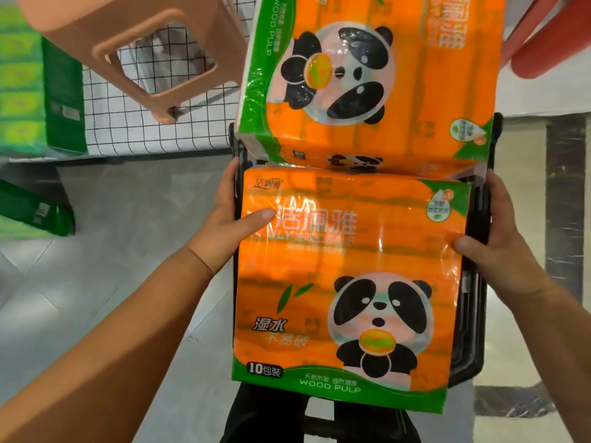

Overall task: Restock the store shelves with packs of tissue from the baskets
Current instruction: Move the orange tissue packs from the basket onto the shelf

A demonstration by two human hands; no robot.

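A: Far left we see green packs (22, 75) beside the wire grid (144, 129). Our left hand (230, 225)?
B: It grips the orange tissue pack (348, 282) by its left edge, thumb across the front. The pack sits over the black basket (473, 330), with a second pack (367, 75) just beyond.
A: And our right hand (499, 251)?
B: It clasps the right edge, thumb on the front.

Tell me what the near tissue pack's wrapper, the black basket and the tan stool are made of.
The near tissue pack: thin glossy plastic film, given crinkles and glare streaks. The black basket: probably hard plastic, matte; mostly hidden. The tan stool: moulded plastic, smooth satin, with rounded cut-out.
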